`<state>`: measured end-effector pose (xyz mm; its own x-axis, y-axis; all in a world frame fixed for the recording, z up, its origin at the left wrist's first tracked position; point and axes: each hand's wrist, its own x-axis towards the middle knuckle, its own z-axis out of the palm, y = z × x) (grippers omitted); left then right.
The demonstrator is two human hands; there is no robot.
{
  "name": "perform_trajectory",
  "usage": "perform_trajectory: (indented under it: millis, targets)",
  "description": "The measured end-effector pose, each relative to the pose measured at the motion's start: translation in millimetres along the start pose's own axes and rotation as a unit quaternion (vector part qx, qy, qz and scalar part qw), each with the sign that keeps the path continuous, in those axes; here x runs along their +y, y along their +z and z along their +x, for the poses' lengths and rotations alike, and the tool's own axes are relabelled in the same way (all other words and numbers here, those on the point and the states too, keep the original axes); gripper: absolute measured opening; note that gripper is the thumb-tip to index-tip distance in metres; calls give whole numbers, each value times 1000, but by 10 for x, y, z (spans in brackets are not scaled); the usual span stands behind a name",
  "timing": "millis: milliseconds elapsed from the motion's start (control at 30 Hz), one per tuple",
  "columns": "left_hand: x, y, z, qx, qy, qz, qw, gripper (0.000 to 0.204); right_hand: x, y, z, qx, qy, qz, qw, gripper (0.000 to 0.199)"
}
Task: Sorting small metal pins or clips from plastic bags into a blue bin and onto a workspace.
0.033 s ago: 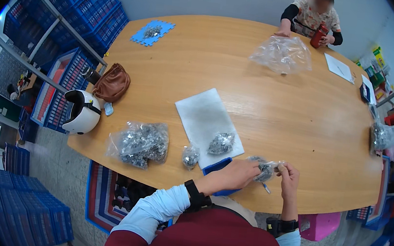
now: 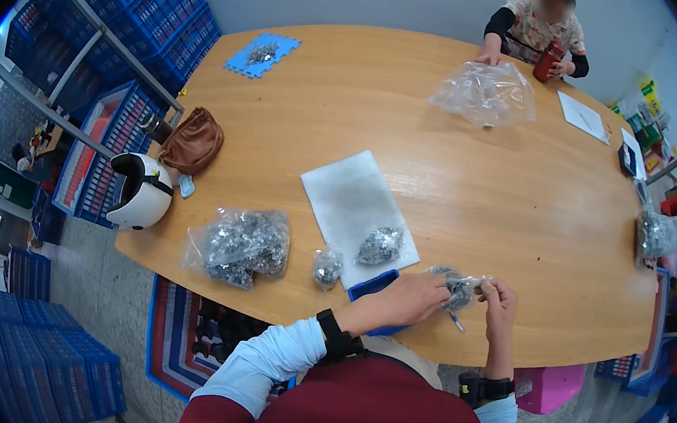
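- Left hand (image 2: 410, 297) and right hand (image 2: 500, 301) are both pinching, fingers closed, a small clear plastic bag of grey metal parts (image 2: 459, 288).
- They are working at the near edge of the oval wooden table (image 2: 475, 185).

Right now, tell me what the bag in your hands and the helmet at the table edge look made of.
Small bag between left hand and right hand: thin clear plastic film, glossy and crinkled, with grey, metallic-looking small parts showing through. Helmet: probably hard moulded plastic, a smooth white shell with dark trim.
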<state>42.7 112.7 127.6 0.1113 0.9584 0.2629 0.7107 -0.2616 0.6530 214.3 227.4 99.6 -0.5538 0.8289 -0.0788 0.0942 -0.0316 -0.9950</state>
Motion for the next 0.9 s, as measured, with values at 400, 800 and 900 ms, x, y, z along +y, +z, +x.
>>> perform_trajectory:
  millis: [400, 800, 900]
  targets:
    - [-401, -197, -741, 146, -252, -116, 950, 14, 653, -417, 92, 151, 82, -21, 985, 13]
    - [-943, -992, -2302, 479, -456, 323, 677, 81, 695, -362, 248, 181, 11, -3, 983, 23]
    - [-1361, -958, -2654, 490, -552, 195, 645, 105, 553, -278, 259, 156, 55, 86, 982, 24]
